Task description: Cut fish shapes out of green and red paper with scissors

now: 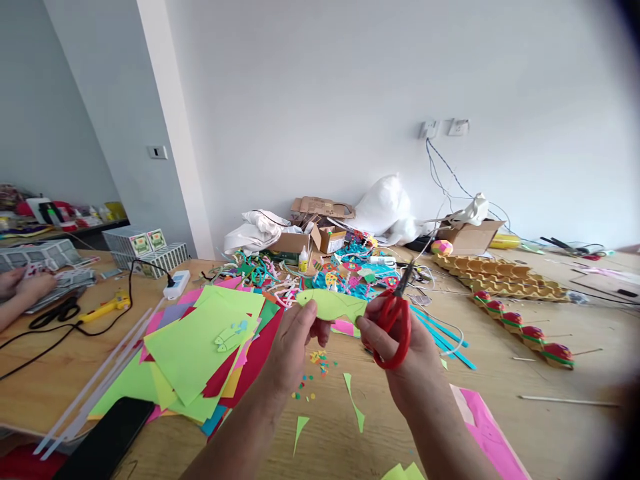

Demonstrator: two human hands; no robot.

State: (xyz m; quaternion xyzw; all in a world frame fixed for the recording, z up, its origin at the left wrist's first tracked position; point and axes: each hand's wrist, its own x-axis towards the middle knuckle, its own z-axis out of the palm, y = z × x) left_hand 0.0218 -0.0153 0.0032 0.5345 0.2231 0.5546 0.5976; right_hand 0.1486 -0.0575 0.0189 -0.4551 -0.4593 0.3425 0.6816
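While the left hand [296, 337] pinches a green paper fish [330, 305] between its fingers at six o'clock from the view's centre, the right hand [420, 348] has its fingers curled around red scissors [405, 328] at the fish's three o'clock.

Black phone [106, 439], yellow glue gun [109, 305], egg cartons [501, 277] on table [560, 433].

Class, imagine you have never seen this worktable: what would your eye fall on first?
Likely the green fish, in the centre, held between the left grip and the right grip, which also holds red scissors. Next, the heap of bright paper to the left, mostly green on top. Then perhaps the row of red-topped pieces at the right, in front of the egg trays.
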